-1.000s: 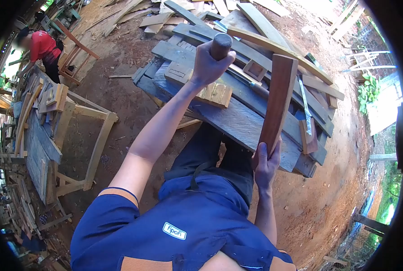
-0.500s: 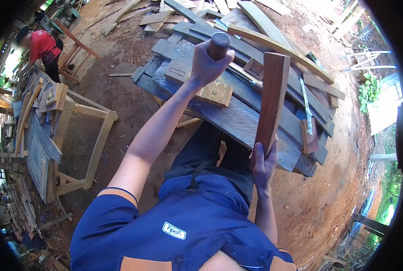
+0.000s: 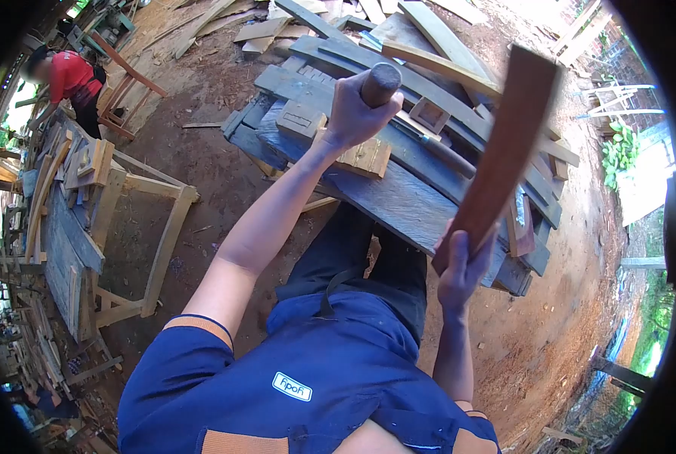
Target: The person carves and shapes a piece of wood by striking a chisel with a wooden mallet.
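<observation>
My left hand (image 3: pixel 357 113) is wrapped round a thick wooden handle (image 3: pixel 381 83) with a round, dark end facing up. The tool's lower end is hidden behind the hand. Below it, a pale wooden block (image 3: pixel 362 157) lies on the workbench (image 3: pixel 398 200). In my right hand (image 3: pixel 463 272) is a flat, reddish-brown wooden board (image 3: pixel 508 144), gripped by its lower end. The board is tilted up to the right, slightly blurred, and apart from the left hand's tool. Another long round handle (image 3: pixel 448 155) lies on the bench between the hands.
Beside that handle sits a small square wooden piece (image 3: pixel 429 115). Several long planks (image 3: pixel 436 64) lie across the bench's far side. A second wooden bench (image 3: pixel 73 242) stands at left, with a person in a red shirt (image 3: pixel 73 76) bent beyond it. Wood scraps cover the ground behind.
My right hand has swung the board up and to the right, tilting it from near upright. My left hand has shifted slightly right with the handle still gripped.
</observation>
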A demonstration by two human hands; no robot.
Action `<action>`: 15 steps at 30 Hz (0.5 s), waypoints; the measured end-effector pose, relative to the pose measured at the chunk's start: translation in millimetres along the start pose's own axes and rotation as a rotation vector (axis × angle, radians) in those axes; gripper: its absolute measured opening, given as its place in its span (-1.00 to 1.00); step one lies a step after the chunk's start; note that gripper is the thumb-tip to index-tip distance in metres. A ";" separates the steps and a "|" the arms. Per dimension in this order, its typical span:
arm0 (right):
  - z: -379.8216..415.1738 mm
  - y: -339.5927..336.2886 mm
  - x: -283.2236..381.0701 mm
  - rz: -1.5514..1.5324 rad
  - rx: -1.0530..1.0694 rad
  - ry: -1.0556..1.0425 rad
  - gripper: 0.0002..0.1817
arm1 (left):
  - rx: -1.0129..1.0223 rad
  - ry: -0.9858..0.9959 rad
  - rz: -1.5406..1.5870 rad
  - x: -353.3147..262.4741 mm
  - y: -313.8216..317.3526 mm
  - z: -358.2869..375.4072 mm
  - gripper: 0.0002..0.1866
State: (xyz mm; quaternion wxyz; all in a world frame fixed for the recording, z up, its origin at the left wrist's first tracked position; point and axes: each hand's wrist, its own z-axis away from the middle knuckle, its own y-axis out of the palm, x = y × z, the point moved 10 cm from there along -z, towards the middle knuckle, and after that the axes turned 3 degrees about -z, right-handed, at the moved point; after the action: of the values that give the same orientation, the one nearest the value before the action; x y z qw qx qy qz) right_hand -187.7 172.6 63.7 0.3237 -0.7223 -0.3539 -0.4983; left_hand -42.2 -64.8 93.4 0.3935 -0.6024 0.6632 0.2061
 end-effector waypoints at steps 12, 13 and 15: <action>-17.6 24.2 4.1 -0.071 0.012 0.181 -0.44 | 0.112 0.095 -0.068 -18.0 33.1 8.7 -0.80; -15.7 23.4 0.9 -0.069 0.013 0.182 -0.44 | 0.111 0.094 -0.067 -18.1 34.6 11.0 -0.80; -14.5 15.2 8.9 -0.076 -0.062 -0.011 -0.45 | 0.184 0.098 -0.098 -20.8 45.6 18.4 -0.80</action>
State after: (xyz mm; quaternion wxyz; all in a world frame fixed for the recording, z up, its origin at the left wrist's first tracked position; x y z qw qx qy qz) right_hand -179.9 154.2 74.7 0.2800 -0.7208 -0.3671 -0.5169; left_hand -81.8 -29.2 89.2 0.4240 -0.6048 0.6674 0.0950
